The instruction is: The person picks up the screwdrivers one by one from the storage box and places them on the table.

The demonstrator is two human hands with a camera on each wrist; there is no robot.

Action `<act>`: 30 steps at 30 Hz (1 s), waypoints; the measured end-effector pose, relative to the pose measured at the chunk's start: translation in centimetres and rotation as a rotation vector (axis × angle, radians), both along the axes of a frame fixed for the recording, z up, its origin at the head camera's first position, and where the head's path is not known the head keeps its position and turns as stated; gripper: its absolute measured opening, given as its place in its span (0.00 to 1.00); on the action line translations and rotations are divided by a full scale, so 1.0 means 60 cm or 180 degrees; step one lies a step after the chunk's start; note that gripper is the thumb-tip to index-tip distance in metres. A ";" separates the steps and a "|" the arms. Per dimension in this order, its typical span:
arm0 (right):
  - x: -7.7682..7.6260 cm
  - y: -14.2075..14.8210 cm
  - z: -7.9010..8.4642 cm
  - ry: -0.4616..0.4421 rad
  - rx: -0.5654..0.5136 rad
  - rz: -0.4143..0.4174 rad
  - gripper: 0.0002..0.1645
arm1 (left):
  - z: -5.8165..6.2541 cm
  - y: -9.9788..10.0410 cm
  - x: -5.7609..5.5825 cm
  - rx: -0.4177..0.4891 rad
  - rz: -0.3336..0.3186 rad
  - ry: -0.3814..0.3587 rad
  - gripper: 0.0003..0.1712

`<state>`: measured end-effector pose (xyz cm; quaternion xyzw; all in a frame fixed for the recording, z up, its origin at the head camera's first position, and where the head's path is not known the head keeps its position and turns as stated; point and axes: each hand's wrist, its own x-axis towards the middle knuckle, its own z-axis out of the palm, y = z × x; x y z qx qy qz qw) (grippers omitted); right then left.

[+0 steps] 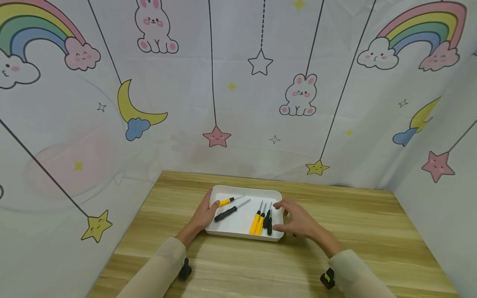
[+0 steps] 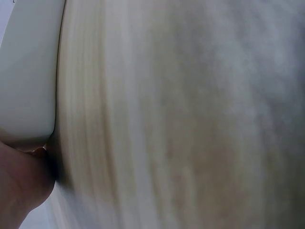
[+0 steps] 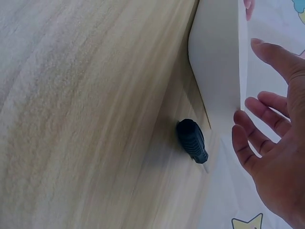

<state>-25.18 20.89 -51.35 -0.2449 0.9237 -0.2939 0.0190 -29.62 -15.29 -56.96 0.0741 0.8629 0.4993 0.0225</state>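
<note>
A white tray [image 1: 234, 236] lies on the wooden table with several screwdrivers inside. My left hand [image 1: 204, 213] grips its left side, thumb over the rim; in the left wrist view part of that hand [image 2: 24, 183] shows against the tray's wall. Close by the thumb are a yellow-and-black screwdriver [image 1: 225, 202] and a black screwdriver [image 1: 225, 214]. Two yellow screwdrivers [image 1: 257, 223] and two black ones [image 1: 269, 227] lie side by side at the tray's right end. Over the right rim my right hand [image 1: 298, 219] hovers with thumb and fingers spread, holding nothing.
Outside the tray, under my right hand, another black-handled screwdriver [image 3: 193, 140] lies on the table [image 1: 354, 231]. A white cloth backdrop [image 1: 246, 103] with cartoon prints rises behind the table and along its sides.
</note>
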 end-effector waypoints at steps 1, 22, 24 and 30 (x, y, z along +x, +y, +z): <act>0.000 -0.001 -0.001 -0.0021 -0.0002 0.0010 0.42 | 0.000 0.000 0.000 0.0002 0.0001 0.0009 0.39; -0.002 -0.021 -0.021 -0.0089 0.0388 0.0036 0.36 | 0.003 0.002 0.001 -0.0033 0.0042 -0.0097 0.40; -0.001 -0.025 -0.021 -0.0124 0.0423 0.0002 0.34 | 0.002 0.002 0.001 -0.0032 0.0040 -0.0097 0.40; 0.002 -0.030 -0.022 -0.0082 0.0536 -0.0012 0.30 | 0.000 0.003 0.000 -0.0019 0.0043 -0.0109 0.40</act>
